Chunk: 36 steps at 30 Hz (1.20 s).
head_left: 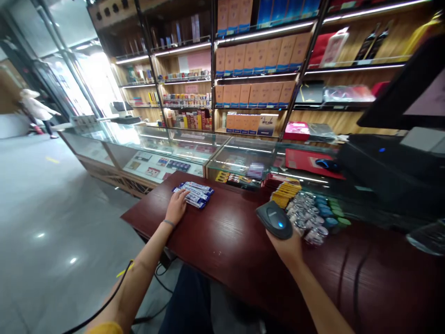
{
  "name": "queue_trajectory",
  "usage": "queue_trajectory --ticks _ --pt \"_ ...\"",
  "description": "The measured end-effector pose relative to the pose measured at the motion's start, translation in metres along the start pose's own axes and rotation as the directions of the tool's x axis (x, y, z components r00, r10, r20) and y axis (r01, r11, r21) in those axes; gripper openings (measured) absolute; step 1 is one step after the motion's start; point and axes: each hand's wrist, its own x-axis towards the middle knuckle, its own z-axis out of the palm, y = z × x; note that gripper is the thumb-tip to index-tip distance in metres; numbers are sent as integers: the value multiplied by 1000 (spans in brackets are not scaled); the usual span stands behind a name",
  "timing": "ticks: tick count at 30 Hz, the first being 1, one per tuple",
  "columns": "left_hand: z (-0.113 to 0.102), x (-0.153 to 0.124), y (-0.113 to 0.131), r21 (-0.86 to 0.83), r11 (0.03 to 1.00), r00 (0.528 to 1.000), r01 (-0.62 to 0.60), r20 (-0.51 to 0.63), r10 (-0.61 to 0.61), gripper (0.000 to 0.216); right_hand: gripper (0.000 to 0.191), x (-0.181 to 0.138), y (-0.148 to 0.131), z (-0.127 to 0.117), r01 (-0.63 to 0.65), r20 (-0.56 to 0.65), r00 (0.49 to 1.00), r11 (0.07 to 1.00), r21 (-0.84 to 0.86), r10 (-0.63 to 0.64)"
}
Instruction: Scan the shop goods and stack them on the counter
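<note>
My left hand lies on the dark red wooden counter, fingers stretched flat, their tips touching a small pile of blue-and-white packets. My right hand is closed round a dark handheld barcode scanner with a blue light on its head. The scanner is raised just above the counter, right beside a display of wrapped sweets.
A rack of yellow, silver, blue and green small goods stands right of the scanner. Glass display cases run behind the counter, with lit shelves of boxes beyond. A till screen sits at right. A person walks far left.
</note>
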Motion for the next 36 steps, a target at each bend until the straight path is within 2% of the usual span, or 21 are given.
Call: queue_trajectory --ticks 4,7,11,16,19,22,24,26,28,29,30,32,34,36 --pt "5 0 -8 26 999 999 -24 37 23 29 43 -5 -6 2 64 139 989 991 -122 -47" --pt "9 0 -11 45 998 996 -46 81 43 33 40 -7 -11 1 70 157 987 982 -178 -42" --pt "8 0 -15 237 962 981 -133 171 94 44 42 -8 -10 2 68 141 989 980 -184 -42" --pt "5 -1 -16 487 836 959 -253 240 150 40 39 -6 -11 1 78 167 985 986 -149 -52" --pt "1 -1 -14 561 787 963 -259 217 162 33 37 -5 -17 -2 87 193 979 986 -143 -59" --pt "1 0 -6 529 820 976 -218 122 180 30 40 -4 -21 -4 80 178 983 983 -168 -50" --pt "7 3 4 424 889 982 -173 1 191 28 42 -3 -20 -5 77 161 986 982 -173 -49" --pt "20 8 17 230 967 978 -111 -147 147 27 42 -2 -17 -5 79 149 987 983 -165 -55" --pt "42 15 33 -66 998 970 -25 -244 8 29 41 0 -12 -5 85 129 989 985 -154 -65" --pt "55 19 40 -240 970 967 29 -239 -88 31 41 1 -10 -5 84 113 991 985 -152 -67" --pt "69 22 48 -426 900 958 88 -212 -195 32 41 2 -9 -5 83 99 993 985 -151 -68" --pt "99 28 62 -707 680 932 196 -82 -354 34 43 4 -6 -6 81 85 994 986 -143 -69" --pt "128 31 74 -853 454 898 257 36 -439 30 45 5 -6 -7 71 81 995 987 -143 -60" --pt "155 31 84 -917 279 864 284 119 -489 24 46 7 -8 -8 56 70 996 987 -154 -46"
